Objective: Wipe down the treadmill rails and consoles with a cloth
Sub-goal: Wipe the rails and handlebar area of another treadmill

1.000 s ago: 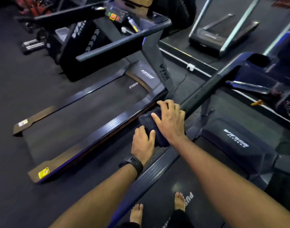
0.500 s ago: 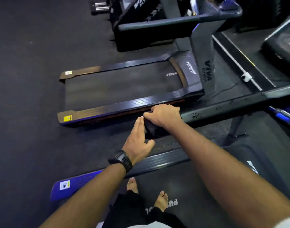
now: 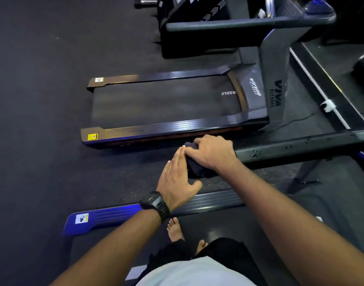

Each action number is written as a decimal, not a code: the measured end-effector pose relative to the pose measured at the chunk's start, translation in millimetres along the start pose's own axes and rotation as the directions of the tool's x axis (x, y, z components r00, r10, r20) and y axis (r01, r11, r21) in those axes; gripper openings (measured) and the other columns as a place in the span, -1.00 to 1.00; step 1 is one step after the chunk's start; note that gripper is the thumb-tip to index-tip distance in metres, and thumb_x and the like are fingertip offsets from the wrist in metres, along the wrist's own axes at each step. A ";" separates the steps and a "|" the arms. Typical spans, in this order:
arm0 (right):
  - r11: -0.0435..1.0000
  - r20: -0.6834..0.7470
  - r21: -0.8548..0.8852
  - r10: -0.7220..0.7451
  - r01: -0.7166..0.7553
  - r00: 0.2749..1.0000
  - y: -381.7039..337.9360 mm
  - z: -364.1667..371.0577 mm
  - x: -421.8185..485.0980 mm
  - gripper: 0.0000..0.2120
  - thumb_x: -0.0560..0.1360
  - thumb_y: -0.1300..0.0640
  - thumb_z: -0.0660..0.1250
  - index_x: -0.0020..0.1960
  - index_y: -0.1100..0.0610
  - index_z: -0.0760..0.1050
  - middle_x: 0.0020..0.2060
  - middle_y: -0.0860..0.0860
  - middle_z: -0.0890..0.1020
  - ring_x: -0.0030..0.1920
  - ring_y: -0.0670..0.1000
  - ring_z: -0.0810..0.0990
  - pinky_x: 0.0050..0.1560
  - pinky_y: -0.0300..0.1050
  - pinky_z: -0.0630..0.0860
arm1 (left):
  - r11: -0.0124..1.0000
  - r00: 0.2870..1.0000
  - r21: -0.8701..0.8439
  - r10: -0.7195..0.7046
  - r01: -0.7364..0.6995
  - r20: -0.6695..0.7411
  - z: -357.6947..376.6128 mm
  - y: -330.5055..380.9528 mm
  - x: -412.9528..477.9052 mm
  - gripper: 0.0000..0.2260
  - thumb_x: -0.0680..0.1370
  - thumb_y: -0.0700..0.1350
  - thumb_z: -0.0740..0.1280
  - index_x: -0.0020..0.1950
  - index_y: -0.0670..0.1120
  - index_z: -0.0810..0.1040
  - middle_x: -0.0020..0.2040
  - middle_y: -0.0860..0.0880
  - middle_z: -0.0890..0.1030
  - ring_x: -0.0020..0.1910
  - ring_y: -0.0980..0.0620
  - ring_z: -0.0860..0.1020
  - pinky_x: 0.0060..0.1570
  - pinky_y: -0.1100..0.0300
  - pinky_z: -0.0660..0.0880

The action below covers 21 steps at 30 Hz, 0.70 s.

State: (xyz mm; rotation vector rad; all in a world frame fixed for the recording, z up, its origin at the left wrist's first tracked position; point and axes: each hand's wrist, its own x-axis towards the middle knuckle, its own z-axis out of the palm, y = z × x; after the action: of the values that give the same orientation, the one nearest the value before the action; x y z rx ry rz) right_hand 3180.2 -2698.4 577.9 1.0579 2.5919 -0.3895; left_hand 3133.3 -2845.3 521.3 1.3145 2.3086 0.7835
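My right hand [image 3: 212,151] grips a dark cloth [image 3: 197,171] wrapped over the near end of the treadmill's black handrail [image 3: 296,148], which runs off to the right and carries small water droplets. My left hand [image 3: 177,178], with a black watch on its wrist, lies flat and open, fingers together, pressed against the cloth's left side at the rail's tip. Most of the cloth is hidden under my right palm. I stand barefoot on this treadmill's belt [image 3: 218,223].
A second treadmill [image 3: 166,100] lies parallel just beyond the rail, its upright [image 3: 274,79] and handrail [image 3: 249,23] at upper right. A blue-lit side rail [image 3: 115,219] borders my belt. Dark rubber floor spreads left. A raised platform edge [image 3: 325,89] runs at right.
The view has swung left and down, so the rail now runs level to the right. My left hand opened from resting on the cloth to a flat palm against its side.
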 end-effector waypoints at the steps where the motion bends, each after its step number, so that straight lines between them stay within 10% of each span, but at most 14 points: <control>1: 0.999 -0.072 -0.001 -0.034 0.034 0.997 2.6 5.2 -11.4 -0.40 0.47 -0.44 -0.01 0.18 -0.10 0.56 0.15 -0.02 0.60 0.17 0.20 0.55 0.15 0.17 0.45 | 1.000 1.000 0.000 -0.010 0.010 0.006 0.2 -0.1 -1.4 -0.08 0.33 0.18 0.23 0.61 -0.15 0.04 0.58 -0.09 0.20 0.50 -0.08 0.28 0.45 -0.07 0.28; 9: 1.000 0.223 0.024 -0.022 0.017 0.975 6.5 -17.7 19.7 -0.29 0.40 -0.51 0.04 0.25 -0.10 0.60 0.27 0.05 0.62 0.29 0.22 0.55 0.28 0.16 0.46 | 0.997 0.997 -0.002 -0.071 0.071 -0.018 0.8 5.3 3.8 -0.13 0.33 0.18 0.27 0.58 -0.12 0.13 0.49 -0.04 0.33 0.44 -0.03 0.36 0.37 -0.02 0.37; 15: 0.983 -0.160 -0.058 -0.179 0.172 0.971 14.7 6.9 -30.2 -0.42 0.45 -0.39 0.01 0.27 -0.13 0.52 0.15 -0.04 0.58 0.13 0.19 0.54 0.10 0.14 0.45 | 0.993 0.993 -0.022 -0.117 0.117 -0.031 4.4 8.1 -1.6 -0.08 0.35 0.15 0.33 0.62 -0.11 0.05 0.59 -0.04 0.20 0.55 0.01 0.22 0.46 0.01 0.29; 21: 0.997 0.228 -0.006 -0.071 0.074 0.971 12.5 -18.4 23.7 -0.18 0.33 -0.51 -0.08 0.24 -0.04 0.60 0.26 0.09 0.63 0.28 0.24 0.56 0.26 0.18 0.48 | 0.991 0.990 -0.017 -0.131 0.130 -0.045 3.3 12.7 -0.5 -0.10 0.34 0.14 0.31 0.61 -0.11 0.06 0.57 -0.03 0.23 0.50 0.01 0.28 0.43 0.04 0.32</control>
State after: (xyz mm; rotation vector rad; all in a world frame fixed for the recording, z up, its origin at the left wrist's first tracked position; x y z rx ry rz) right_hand 3169.6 -2668.3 584.0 0.8609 2.4293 -0.4794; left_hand 3143.7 -2839.6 526.7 1.1372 2.3928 0.7937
